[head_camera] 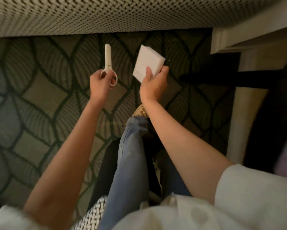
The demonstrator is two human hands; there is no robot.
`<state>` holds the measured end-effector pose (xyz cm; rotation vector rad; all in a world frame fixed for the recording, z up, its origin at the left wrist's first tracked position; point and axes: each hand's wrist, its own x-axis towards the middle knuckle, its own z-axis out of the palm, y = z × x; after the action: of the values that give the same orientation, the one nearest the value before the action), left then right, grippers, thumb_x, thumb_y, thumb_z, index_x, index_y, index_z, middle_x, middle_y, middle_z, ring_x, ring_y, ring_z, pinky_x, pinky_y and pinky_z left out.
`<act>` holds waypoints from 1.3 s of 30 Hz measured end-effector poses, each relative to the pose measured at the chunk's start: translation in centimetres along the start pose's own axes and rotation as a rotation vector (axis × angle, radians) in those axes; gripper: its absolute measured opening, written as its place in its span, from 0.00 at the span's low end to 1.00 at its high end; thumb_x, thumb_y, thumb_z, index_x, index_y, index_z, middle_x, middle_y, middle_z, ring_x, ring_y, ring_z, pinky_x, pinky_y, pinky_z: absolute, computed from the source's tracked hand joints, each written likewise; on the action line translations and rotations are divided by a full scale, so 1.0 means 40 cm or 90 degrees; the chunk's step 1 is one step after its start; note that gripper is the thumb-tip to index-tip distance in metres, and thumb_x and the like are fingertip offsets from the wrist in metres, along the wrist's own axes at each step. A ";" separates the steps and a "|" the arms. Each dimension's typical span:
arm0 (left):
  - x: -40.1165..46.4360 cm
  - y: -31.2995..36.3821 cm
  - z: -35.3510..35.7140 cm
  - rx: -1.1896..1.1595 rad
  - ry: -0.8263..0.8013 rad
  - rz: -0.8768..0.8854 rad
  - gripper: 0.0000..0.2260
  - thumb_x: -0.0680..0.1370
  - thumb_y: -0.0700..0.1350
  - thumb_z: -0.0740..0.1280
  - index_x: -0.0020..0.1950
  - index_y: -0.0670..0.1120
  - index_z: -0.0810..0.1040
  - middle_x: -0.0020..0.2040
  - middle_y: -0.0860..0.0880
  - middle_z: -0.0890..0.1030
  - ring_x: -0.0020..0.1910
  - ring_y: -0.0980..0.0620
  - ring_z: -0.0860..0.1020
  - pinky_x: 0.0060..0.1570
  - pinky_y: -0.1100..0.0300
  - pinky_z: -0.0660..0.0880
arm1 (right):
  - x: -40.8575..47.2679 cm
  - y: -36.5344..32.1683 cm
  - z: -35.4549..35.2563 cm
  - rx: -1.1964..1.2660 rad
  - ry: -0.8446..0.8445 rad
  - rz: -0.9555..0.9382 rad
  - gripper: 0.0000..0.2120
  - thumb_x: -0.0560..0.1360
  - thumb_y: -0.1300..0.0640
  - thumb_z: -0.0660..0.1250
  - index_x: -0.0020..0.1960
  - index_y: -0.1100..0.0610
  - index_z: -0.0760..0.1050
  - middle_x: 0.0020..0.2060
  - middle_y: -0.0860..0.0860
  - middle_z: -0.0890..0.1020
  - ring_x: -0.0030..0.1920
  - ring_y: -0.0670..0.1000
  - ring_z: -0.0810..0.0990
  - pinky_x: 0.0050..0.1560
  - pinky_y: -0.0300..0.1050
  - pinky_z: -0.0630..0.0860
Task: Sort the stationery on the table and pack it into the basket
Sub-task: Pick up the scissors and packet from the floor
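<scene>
My left hand (98, 83) grips white scissors (108, 58) by the handle loops, the sheathed blades pointing away from me. My right hand (153, 83) pinches a white block of paper (147, 62) at its near corner, thumb on top. Both are held in the air above a patterned carpet. No basket or table top shows in the head view.
A woven-textured surface (106, 14) spans the top of the view. A white furniture leg and frame (225, 40) stand at the right, with a dark bar (222, 78) below. My jeans leg and shoe (140, 112) are beneath my arms, over the leaf-patterned carpet (40, 80).
</scene>
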<state>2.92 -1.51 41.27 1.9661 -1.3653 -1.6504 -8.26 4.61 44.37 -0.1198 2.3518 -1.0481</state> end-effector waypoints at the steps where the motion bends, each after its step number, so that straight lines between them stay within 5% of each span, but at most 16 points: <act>1: -0.036 0.038 -0.015 -0.005 -0.006 0.011 0.07 0.81 0.45 0.64 0.42 0.48 0.74 0.37 0.52 0.77 0.30 0.62 0.76 0.34 0.70 0.74 | -0.026 -0.036 -0.030 0.020 -0.002 -0.012 0.17 0.79 0.58 0.65 0.65 0.62 0.67 0.63 0.60 0.76 0.62 0.57 0.76 0.53 0.45 0.78; 8: -0.273 0.301 -0.042 -0.035 -0.057 0.073 0.09 0.81 0.44 0.63 0.41 0.48 0.75 0.37 0.51 0.77 0.35 0.59 0.76 0.41 0.64 0.76 | -0.164 -0.271 -0.252 0.140 0.016 -0.035 0.18 0.79 0.59 0.64 0.66 0.64 0.66 0.61 0.59 0.76 0.59 0.50 0.77 0.39 0.24 0.74; 14: -0.417 0.477 -0.008 -0.035 -0.141 0.129 0.11 0.81 0.43 0.63 0.38 0.46 0.74 0.34 0.49 0.76 0.33 0.56 0.75 0.38 0.62 0.74 | -0.212 -0.399 -0.476 0.236 0.055 -0.001 0.16 0.78 0.60 0.67 0.62 0.66 0.69 0.51 0.51 0.76 0.51 0.45 0.77 0.41 0.28 0.76; 23: -0.701 0.649 0.149 0.017 -0.276 0.253 0.11 0.81 0.42 0.64 0.39 0.47 0.76 0.34 0.50 0.78 0.33 0.57 0.75 0.41 0.62 0.74 | -0.279 -0.417 -0.909 0.362 0.134 0.040 0.13 0.77 0.57 0.68 0.58 0.62 0.74 0.49 0.50 0.82 0.48 0.44 0.82 0.45 0.38 0.80; 30: -0.958 0.708 0.284 0.106 -0.494 0.377 0.14 0.81 0.41 0.64 0.35 0.48 0.74 0.30 0.54 0.73 0.31 0.59 0.72 0.36 0.63 0.70 | -0.385 -0.351 -1.193 0.454 0.340 0.036 0.09 0.76 0.60 0.69 0.53 0.63 0.75 0.43 0.50 0.82 0.41 0.40 0.81 0.41 0.35 0.77; 34: -1.098 0.667 0.361 0.183 -0.623 0.394 0.12 0.81 0.39 0.64 0.37 0.46 0.77 0.32 0.52 0.76 0.31 0.60 0.73 0.36 0.65 0.71 | -0.453 -0.213 -1.309 0.554 0.452 0.129 0.11 0.77 0.57 0.69 0.56 0.62 0.76 0.49 0.52 0.83 0.48 0.48 0.83 0.51 0.46 0.81; 39: -1.236 0.584 0.444 0.243 -0.702 0.364 0.11 0.81 0.40 0.64 0.38 0.42 0.78 0.32 0.49 0.77 0.31 0.60 0.75 0.36 0.66 0.73 | -0.539 -0.054 -1.424 0.603 0.546 0.227 0.13 0.78 0.55 0.66 0.61 0.59 0.75 0.52 0.50 0.82 0.50 0.46 0.82 0.53 0.43 0.80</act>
<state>-20.53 29.96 83.26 0.4811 -2.4128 -2.3084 -20.19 47.07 86.42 1.2544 2.0611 -2.1520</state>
